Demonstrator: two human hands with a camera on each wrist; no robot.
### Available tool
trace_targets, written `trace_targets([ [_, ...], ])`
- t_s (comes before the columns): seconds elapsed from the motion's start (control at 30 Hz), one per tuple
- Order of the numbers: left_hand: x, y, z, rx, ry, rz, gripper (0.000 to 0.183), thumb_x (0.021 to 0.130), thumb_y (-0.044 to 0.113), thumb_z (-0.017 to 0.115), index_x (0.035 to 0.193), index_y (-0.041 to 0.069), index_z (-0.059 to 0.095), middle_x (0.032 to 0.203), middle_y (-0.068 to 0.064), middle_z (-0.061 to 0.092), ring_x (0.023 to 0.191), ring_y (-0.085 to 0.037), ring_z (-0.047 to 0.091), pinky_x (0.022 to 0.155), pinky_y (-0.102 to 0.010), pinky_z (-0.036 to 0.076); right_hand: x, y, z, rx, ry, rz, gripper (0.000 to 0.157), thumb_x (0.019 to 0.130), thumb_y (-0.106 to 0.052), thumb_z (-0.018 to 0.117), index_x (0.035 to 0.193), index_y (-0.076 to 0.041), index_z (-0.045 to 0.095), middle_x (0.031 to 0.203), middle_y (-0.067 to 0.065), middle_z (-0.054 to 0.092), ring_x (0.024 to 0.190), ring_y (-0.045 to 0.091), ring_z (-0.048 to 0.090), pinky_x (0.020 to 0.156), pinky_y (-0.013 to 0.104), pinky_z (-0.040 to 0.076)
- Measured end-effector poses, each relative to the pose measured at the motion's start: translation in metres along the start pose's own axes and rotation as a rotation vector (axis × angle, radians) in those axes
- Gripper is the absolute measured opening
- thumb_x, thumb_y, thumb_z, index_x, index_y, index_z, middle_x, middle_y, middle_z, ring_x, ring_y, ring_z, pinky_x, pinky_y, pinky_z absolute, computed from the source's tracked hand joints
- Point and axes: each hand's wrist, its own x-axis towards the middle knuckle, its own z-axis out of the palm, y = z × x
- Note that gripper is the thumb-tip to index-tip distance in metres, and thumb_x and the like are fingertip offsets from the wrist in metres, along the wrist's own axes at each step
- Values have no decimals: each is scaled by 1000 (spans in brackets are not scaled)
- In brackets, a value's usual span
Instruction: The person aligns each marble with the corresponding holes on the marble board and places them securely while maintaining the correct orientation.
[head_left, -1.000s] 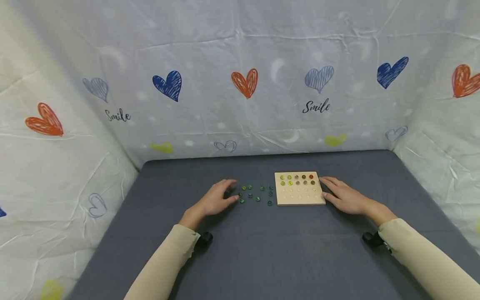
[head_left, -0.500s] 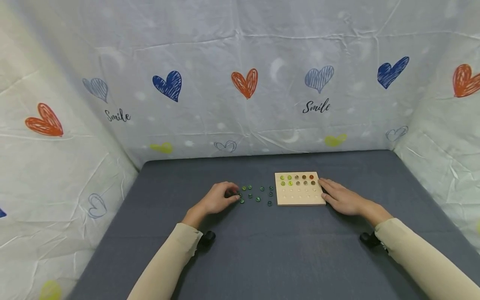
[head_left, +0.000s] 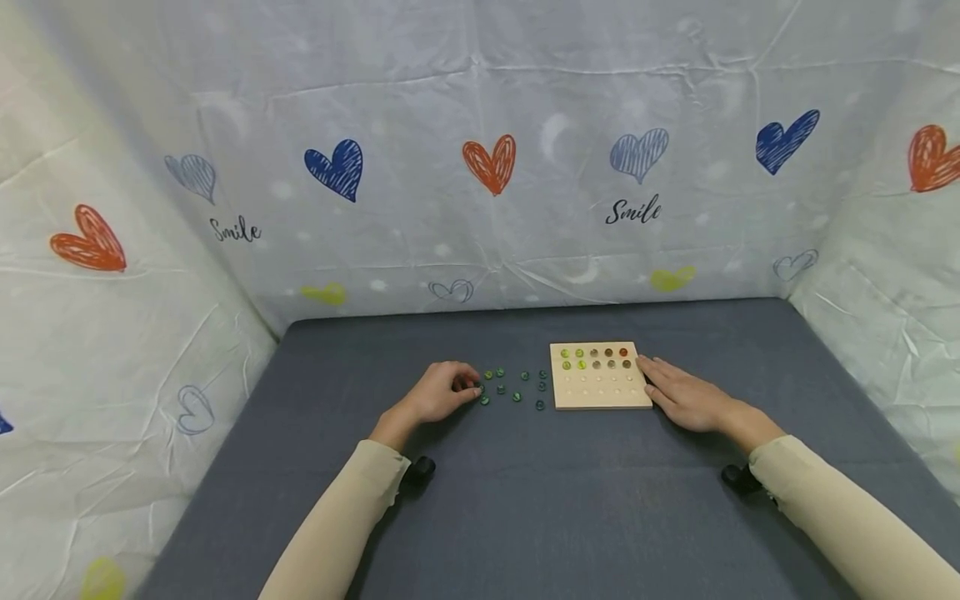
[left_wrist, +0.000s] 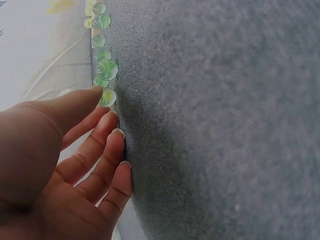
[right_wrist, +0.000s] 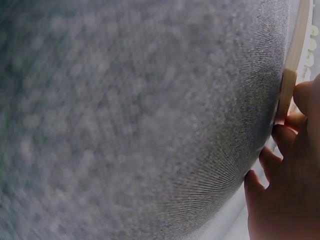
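Dark table (head_left: 570, 517), near edge out of frame. Nearest: pale sleeves (head_left: 337, 517) reaching in, black devices (head_left: 422, 469) at the cuffs. Left hand (head_left: 435, 393), left of the table's middle: fingers bent, thumb and forefinger seemingly pinching one marble (left_wrist: 108, 97) at table level. Right hand (head_left: 686, 396), toward the right edge: fingers nearly straight, tips and thumb touching the right side of the board (head_left: 600, 402), nothing gripped. Loose marbles (head_left: 517, 397) scattered between left hand and board. Board lies flat, toward the far edge and right of middle; ten marbles seated in its two far rows, holes showing in the two near rows. Past the far edge, pale curtain (head_left: 555, 75) printed with hearts (head_left: 333, 170). Risks, as judged: smooth marble could slip from a fingertip hold; a knuckle brushing its neighbours could set them rolling; a push from the right hand might slide the board into the nearest loose ones. Hard to make out: forefinger tip, largely behind thumb in the left wrist view, so firmness of pinch cannot be told; right wrist view mostly blurred tabletop, board cut off at its side.
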Motion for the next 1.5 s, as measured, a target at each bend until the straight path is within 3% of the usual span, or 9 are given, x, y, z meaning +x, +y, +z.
trace_targets([
  [0.7, 9, -3, 6, 2, 24, -81, 9, 94, 14, 76, 101, 9, 72, 85, 2, 64, 72, -10, 56, 72, -33, 48, 3, 2, -1, 12, -23, 18, 60, 114, -30, 35, 162, 1, 19, 167, 25, 17, 153, 48, 14, 120, 62, 18],
  [1.1, 1, -1, 11, -36, 50, -76, 9, 94, 13, 76, 101, 9, 71, 87, 0, 68, 73, -11, 59, 70, -33, 50, 0, 3, 1, -25, -22, 1, 59, 114, -30, 36, 161, 2, 22, 166, 25, 19, 152, 49, 17, 119, 62, 20],
  [1.5, 3, 9, 2, -43, 127, -67, 11, 94, 14, 76, 102, 7, 73, 89, -2, 69, 76, -14, 61, 70, -35, 52, 1, 3, -2, -41, -32, 2, 59, 114, -32, 35, 161, 1, 21, 167, 24, 18, 152, 48, 17, 120, 61, 19],
])
